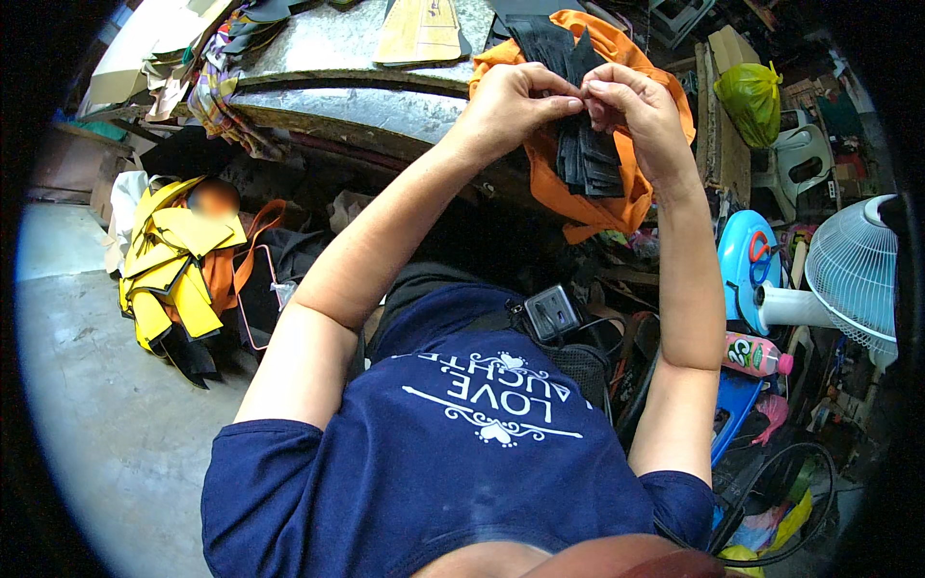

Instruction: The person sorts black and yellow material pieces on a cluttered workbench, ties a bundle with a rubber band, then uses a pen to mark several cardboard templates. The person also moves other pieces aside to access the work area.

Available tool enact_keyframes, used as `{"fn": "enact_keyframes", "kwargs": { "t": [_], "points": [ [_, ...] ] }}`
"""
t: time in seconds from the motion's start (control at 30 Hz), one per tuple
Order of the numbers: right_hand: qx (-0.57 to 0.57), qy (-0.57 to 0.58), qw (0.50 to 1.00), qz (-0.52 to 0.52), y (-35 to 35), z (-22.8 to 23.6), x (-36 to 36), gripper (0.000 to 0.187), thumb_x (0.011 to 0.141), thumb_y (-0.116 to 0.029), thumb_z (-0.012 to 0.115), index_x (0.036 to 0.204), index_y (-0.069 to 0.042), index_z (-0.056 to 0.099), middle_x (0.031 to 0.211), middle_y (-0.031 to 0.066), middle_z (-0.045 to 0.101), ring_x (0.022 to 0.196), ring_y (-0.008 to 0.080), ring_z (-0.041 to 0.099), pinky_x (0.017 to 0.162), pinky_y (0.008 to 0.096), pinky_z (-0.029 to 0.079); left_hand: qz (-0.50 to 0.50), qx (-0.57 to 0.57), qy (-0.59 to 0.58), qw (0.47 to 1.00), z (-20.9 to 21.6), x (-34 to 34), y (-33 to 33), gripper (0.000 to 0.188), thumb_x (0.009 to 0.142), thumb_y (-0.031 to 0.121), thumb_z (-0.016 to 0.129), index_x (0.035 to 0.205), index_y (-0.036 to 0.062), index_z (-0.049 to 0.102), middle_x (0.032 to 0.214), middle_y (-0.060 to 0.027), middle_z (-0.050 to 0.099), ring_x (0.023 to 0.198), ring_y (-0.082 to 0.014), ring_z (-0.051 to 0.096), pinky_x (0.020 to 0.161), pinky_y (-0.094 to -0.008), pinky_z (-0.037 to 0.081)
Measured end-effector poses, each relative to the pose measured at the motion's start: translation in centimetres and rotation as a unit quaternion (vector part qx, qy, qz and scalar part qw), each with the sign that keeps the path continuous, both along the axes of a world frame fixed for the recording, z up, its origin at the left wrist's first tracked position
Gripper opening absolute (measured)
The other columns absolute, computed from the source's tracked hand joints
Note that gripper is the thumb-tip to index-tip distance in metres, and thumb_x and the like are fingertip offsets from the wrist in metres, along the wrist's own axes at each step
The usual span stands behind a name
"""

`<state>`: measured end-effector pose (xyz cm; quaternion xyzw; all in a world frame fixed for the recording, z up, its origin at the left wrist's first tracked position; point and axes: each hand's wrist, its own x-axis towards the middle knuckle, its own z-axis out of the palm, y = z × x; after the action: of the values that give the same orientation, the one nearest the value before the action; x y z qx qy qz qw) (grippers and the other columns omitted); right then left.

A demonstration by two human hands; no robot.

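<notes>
My left hand (511, 108) and my right hand (644, 118) meet fingertip to fingertip at the table's edge. Both are closed in a pinch, thumbs against fingers; whatever lies between the tips is too small to make out. Directly beneath them hangs a bundle of black strips (590, 166), layered and fanned at the lower end. Orange fabric (665, 82) lies around and under the strips and droops over the edge. My hands hide the middle of the bundle.
A worktable (328, 48) holds a tan pattern piece (419, 31). On the floor at left sits a pile of yellow and black pieces (173, 260). A white fan (853, 270), a pink bottle (756, 354) and a yellow-green bag (749, 104) stand at right.
</notes>
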<state>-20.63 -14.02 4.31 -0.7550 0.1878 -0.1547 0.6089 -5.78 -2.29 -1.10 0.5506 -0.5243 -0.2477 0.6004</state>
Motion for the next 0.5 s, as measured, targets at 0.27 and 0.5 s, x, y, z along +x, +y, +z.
{"fn": "enact_keyframes", "kwargs": {
  "t": [0.27, 0.5],
  "points": [
    [-0.168, -0.092, 0.981, -0.027, 0.4, -1.2, 0.2, 0.028, 0.093, -0.008, 0.061, 0.120, -0.003, 0.058, 0.098, 0.0033, 0.067, 0.087, 0.0080, 0.062, 0.076, 0.0217, 0.050, 0.019, 0.027, 0.120, 0.992, -1.0, -0.3, -0.4, 0.027, 0.086, 0.024, 0.071, 0.096, -0.0016, 0.072, 0.084, -0.0082, 0.072, 0.077, -0.0105, 0.065, 0.072, -0.0270, 0.052],
    [-0.181, -0.121, 0.970, -0.111, 2.4, -2.0, 0.5, 0.028, 0.084, 0.004, 0.065, 0.110, -0.005, 0.059, 0.090, 0.0036, 0.065, 0.084, 0.0126, 0.065, 0.079, 0.0262, 0.052, 0.054, 0.092, 0.057, 0.993, 0.0, 0.0, -0.1, 0.027, 0.085, 0.024, 0.070, 0.094, -0.0009, 0.073, 0.080, -0.0112, 0.072, 0.073, -0.0133, 0.067, 0.068, -0.0290, 0.053]
  ]
}}
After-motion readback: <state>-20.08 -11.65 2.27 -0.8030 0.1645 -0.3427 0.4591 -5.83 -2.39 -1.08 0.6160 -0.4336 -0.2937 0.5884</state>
